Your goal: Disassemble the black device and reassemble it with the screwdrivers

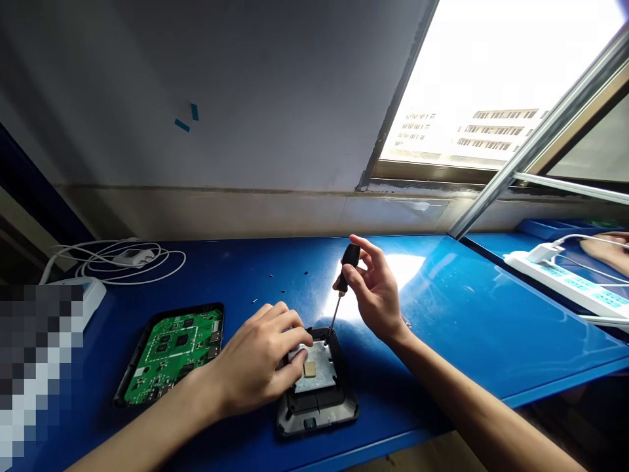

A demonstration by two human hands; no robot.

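Both hands work over the black case (317, 387) on the blue table (442, 314): left hand (260, 357) pins it steady, fingers pressing, while right hand (376, 288) pinches the screwdriver (343, 285) upright, its tip down on a corner screw

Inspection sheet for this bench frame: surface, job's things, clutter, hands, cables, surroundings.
Surface: blue bench top, glare patch near the window.
Job's things: screwdriver with its tip at the metal plate inside the dark housing; green circuit board in a second shell to the left.
Clutter: small loose screws scattered behind the housing.
Hands: left hand pressing on the plate; right hand gripping the screwdriver handle.
Cables: coiled white cable; white power strip.
Surroundings: grey wall, window, another person's hand.
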